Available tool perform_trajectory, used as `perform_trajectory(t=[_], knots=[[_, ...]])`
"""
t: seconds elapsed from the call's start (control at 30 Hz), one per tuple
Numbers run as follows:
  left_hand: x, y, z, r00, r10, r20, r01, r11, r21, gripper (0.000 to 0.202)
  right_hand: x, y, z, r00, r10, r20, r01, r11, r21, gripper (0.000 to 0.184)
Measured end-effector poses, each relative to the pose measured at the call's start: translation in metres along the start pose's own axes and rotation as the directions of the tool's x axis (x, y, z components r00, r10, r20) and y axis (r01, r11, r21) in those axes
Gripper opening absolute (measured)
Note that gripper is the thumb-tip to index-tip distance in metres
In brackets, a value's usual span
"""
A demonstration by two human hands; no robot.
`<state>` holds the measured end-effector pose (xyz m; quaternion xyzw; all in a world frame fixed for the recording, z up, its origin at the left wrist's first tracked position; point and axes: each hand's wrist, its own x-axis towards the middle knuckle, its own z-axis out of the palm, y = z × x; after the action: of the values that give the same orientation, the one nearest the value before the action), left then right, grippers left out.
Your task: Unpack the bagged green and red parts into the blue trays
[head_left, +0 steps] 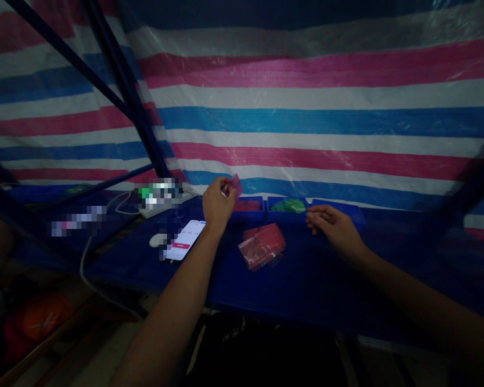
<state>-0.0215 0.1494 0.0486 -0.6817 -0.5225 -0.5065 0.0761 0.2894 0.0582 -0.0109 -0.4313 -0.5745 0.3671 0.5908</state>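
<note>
My left hand is raised over the left end of a row of blue bins, its fingers closed on a small translucent pink plastic bag. A small shiny spot shows between those fingers; I cannot make out what it is. My right hand is at the right edge of the middle blue bin, thumb and fingers pinched together. Green plastic bags lie in that bin, close to the fingertips; whether the pinch holds one is unclear. Between my hands, a loose pile of clear red plastic bags rests on the table.
Left of my left forearm lies a lit phone, with a white round object beside it. A white power strip with a cable stands farther back. Blue metal frame bars and a striped plastic sheet bound the blue table.
</note>
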Motion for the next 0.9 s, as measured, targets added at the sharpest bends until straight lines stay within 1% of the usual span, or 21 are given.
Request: perform_trajectory(t=[0.03, 0.1, 0.2, 0.27, 0.33, 0.37, 0.43, 0.5, 0.57, 0.6, 0.63, 0.73, 0.83, 0.9], knots=[[0.0, 0.001, -0.002, 0.999, 0.026, 0.018, -0.027, 0.998, 0.052, 0.02, 0.0, 0.0, 0.0, 1.0, -0.002, 0.004, 0.002, 1.0, -0.004, 0.037], [-0.001, 0.004, 0.0, 0.991, 0.098, 0.086, -0.108, 0.987, 0.122, 0.02, 0.0, -0.001, 0.001, 1.0, 0.001, 0.014, 0.0, 1.0, -0.01, 0.038], [-0.008, 0.009, 0.014, 0.953, 0.184, 0.242, -0.224, 0.963, 0.152, 0.022, -0.001, -0.001, 0.002, 0.999, 0.012, 0.033, -0.011, 1.0, -0.017, 0.039], [-0.014, 0.011, 0.026, 0.92, 0.177, 0.35, -0.239, 0.96, 0.143, 0.024, -0.002, -0.001, 0.003, 0.999, 0.015, 0.052, -0.014, 1.0, -0.024, 0.038], [-0.018, 0.012, 0.036, 0.893, 0.157, 0.423, -0.219, 0.97, 0.103, 0.028, -0.002, -0.001, 0.003, 0.997, 0.015, 0.07, -0.013, 1.0, -0.027, 0.037], [-0.019, 0.012, 0.039, 0.881, 0.159, 0.445, -0.213, 0.974, 0.074, 0.033, -0.002, 0.0, 0.003, 0.997, 0.013, 0.077, -0.011, 1.0, -0.026, 0.036], [-0.021, 0.009, 0.04, 0.87, 0.185, 0.457, -0.218, 0.976, 0.019, 0.042, -0.002, 0.0, 0.003, 0.996, 0.009, 0.086, -0.006, 1.0, -0.028, 0.036], [-0.022, 0.005, 0.034, 0.874, 0.21, 0.437, -0.235, 0.972, 0.003, 0.047, -0.002, 0.0, 0.003, 0.996, 0.005, 0.092, -0.002, 0.999, -0.035, 0.036], [-0.023, 0.001, 0.026, 0.881, 0.203, 0.427, -0.242, 0.97, 0.036, 0.049, -0.002, 0.001, 0.003, 0.995, 0.008, 0.102, -0.003, 0.999, -0.048, 0.036], [-0.024, -0.001, 0.021, 0.878, 0.19, 0.44, -0.239, 0.969, 0.058, 0.05, -0.002, 0.001, 0.003, 0.994, 0.011, 0.107, -0.006, 0.999, -0.053, 0.036], [-0.025, -0.003, 0.018, 0.866, 0.175, 0.469, -0.237, 0.969, 0.075, 0.05, -0.002, 0.001, 0.003, 0.993, 0.016, 0.113, -0.01, 0.998, -0.058, 0.036], [-0.029, -0.005, 0.012, 0.812, 0.16, 0.561, -0.251, 0.964, 0.089, 0.049, -0.002, 0.002, 0.003, 0.992, 0.026, 0.126, -0.017, 0.997, -0.072, 0.036], [-0.031, -0.004, 0.014, 0.779, 0.19, 0.597, -0.285, 0.956, 0.068, 0.048, -0.004, 0.002, 0.004, 0.989, 0.017, 0.147, 0.0, 0.993, -0.115, 0.034], [-0.032, -0.004, 0.015, 0.767, 0.202, 0.609, -0.304, 0.95, 0.068, 0.05, -0.007, 0.002, 0.005, 0.986, -0.021, 0.168, 0.057, 0.976, -0.21, 0.032]])
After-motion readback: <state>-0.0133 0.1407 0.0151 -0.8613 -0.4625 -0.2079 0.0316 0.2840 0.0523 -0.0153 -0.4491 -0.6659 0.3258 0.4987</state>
